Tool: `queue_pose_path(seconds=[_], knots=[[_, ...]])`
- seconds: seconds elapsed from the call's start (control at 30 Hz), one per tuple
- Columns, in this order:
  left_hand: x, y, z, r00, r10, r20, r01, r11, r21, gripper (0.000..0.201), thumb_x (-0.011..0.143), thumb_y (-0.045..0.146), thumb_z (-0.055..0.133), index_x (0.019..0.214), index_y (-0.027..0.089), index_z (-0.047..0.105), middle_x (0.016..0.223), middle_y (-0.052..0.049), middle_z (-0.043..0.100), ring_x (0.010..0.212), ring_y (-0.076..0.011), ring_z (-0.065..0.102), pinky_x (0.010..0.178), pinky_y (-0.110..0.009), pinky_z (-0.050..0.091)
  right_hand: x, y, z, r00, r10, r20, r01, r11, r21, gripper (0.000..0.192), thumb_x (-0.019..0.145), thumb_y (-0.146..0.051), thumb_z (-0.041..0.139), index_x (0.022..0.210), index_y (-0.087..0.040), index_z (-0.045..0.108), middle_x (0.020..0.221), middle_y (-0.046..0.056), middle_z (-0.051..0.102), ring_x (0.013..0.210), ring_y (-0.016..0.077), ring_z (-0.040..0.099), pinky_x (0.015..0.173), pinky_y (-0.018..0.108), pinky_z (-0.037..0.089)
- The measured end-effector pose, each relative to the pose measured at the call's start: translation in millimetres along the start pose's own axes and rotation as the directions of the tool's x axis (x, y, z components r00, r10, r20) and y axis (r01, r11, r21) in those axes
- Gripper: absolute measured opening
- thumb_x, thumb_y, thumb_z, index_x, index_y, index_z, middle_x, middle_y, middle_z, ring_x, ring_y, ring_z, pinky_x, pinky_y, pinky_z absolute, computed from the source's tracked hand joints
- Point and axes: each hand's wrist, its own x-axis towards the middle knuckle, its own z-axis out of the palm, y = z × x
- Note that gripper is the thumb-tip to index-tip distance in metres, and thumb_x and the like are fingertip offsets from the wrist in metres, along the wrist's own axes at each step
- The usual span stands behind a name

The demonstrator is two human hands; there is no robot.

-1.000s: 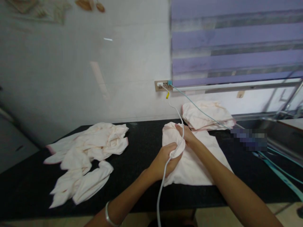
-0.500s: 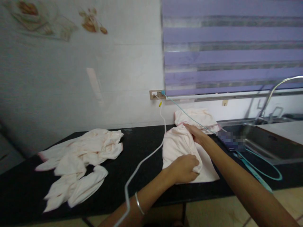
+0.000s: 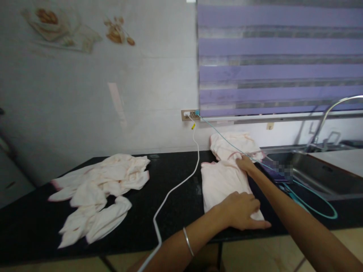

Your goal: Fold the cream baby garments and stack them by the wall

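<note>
Both hands have slid apart; left hand (image 3: 241, 209) and right hand (image 3: 246, 164), fingers flat, press the cloth (image 3: 224, 181). Best smooth outward evenly.

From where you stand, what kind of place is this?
Most likely a home kitchen used for folding laundry. A steel sink with a curved tap sits at the right end of a black counter, the wall behind is tiled, and both hands press a folded pale pink cloth flat.
</note>
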Motion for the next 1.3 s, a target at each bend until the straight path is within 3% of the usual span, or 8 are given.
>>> queue_pose_path(seconds=[0.17, 0.23, 0.33, 0.47, 0.6, 0.8, 1.0, 1.3], knots=[[-16.7, -26.9, -5.3, 0.953, -0.216, -0.211, 0.226, 0.974, 0.022, 0.045, 0.105, 0.047, 0.037, 0.128, 0.016, 0.061, 0.129, -0.013, 0.066, 0.121, -0.0276, 0.060, 0.102, -0.043, 0.048, -21.7, 8.6, -4.5, 0.998, -0.055, -0.030, 0.052, 0.994, -0.092, 0.042, 0.090, -0.028, 0.048, 0.121, -0.003, 0.062, 0.127, 0.030, 0.060, 0.123, 0.0364, 0.057, 0.106, 0.050, 0.044], [-31.3, -49.5, -3.4, 0.913, -0.349, -0.209, 0.367, 0.929, 0.052, 0.050, 0.105, 0.044, 0.037, 0.142, 0.015, 0.054, 0.146, -0.015, 0.057, 0.138, -0.0328, 0.048, 0.113, -0.050, 0.040, -39.8, 5.5, 4.0, 0.979, -0.203, 0.015, 0.203, 0.973, -0.104, 0.047, 0.094, -0.031, 0.042, 0.130, -0.004, 0.057, 0.133, 0.027, 0.059, 0.126, 0.0323, 0.055, 0.109, 0.046, 0.043], [-58.1, -80.4, 7.8, 0.853, -0.504, -0.137, 0.518, 0.849, 0.106, 0.060, 0.104, 0.048, 0.038, 0.153, 0.015, 0.045, 0.160, -0.015, 0.043, 0.150, -0.0391, 0.032, 0.120, -0.058, 0.030, -71.9, 0.3, 24.9, 0.891, -0.409, 0.198, 0.438, 0.889, -0.137, 0.048, 0.099, -0.035, 0.037, 0.136, -0.012, 0.057, 0.140, 0.019, 0.059, 0.133, 0.0287, 0.051, 0.114, 0.046, 0.039], [-84.3, -94.6, 22.1, 0.852, -0.502, -0.148, 0.521, 0.840, 0.153, 0.055, 0.105, 0.047, 0.036, 0.155, 0.027, 0.045, 0.165, -0.005, 0.037, 0.152, -0.0357, 0.029, 0.121, -0.057, 0.032, -100.4, -1.7, 43.1, 0.906, -0.270, 0.325, 0.369, 0.881, -0.297, 0.050, 0.102, -0.041, 0.035, 0.142, -0.023, 0.058, 0.151, 0.012, 0.054, 0.144, 0.0353, 0.040, 0.115, 0.061, 0.031], [-89.0, -87.8, 24.1, 0.834, -0.530, -0.153, 0.548, 0.826, 0.133, 0.054, 0.105, 0.046, 0.035, 0.155, 0.029, 0.044, 0.166, -0.003, 0.035, 0.153, -0.0359, 0.027, 0.116, -0.060, 0.039, -101.5, -0.5, 42.1, 0.901, -0.256, 0.350, 0.371, 0.873, -0.316, 0.052, 0.103, -0.043, 0.034, 0.146, -0.024, 0.056, 0.155, 0.010, 0.051, 0.147, 0.0340, 0.038, 0.116, 0.057, 0.032], [-91.1, -79.0, 30.1, 0.818, -0.546, -0.180, 0.568, 0.815, 0.111, 0.056, 0.105, 0.047, 0.033, 0.156, 0.028, 0.042, 0.165, -0.003, 0.036, 0.153, -0.0362, 0.025, 0.117, -0.063, 0.035, -97.7, 0.1, 40.9, 0.880, -0.322, 0.350, 0.433, 0.847, -0.308, 0.051, 0.103, -0.041, 0.035, 0.144, -0.022, 0.058, 0.150, 0.011, 0.056, 0.147, 0.0285, 0.040, 0.119, 0.050, 0.033], [-95.5, -58.2, 29.1, 0.789, -0.585, -0.186, 0.607, 0.789, 0.093, 0.059, 0.102, 0.047, 0.035, 0.155, 0.021, 0.045, 0.163, -0.011, 0.039, 0.151, -0.0389, 0.027, 0.118, -0.062, 0.032, -102.9, -1.2, 40.2, 0.848, -0.396, 0.353, 0.496, 0.828, -0.262, 0.052, 0.104, -0.041, 0.033, 0.144, -0.020, 0.058, 0.150, 0.011, 0.056, 0.145, 0.0262, 0.044, 0.120, 0.049, 0.033], [-99.3, 5.4, 16.1, 0.701, -0.682, -0.208, 0.710, 0.695, 0.117, 0.069, 0.097, 0.057, 0.042, 0.147, 0.011, 0.053, 0.147, -0.029, 0.051, 0.134, -0.0517, 0.044, 0.103, -0.078, 0.032, -118.8, -29.5, 20.3, 0.715, -0.578, 0.393, 0.655, 0.751, -0.086, 0.046, 0.105, -0.039, 0.037, 0.141, -0.023, 0.060, 0.150, 0.011, 0.056, 0.145, 0.0265, 0.043, 0.119, 0.053, 0.034]])
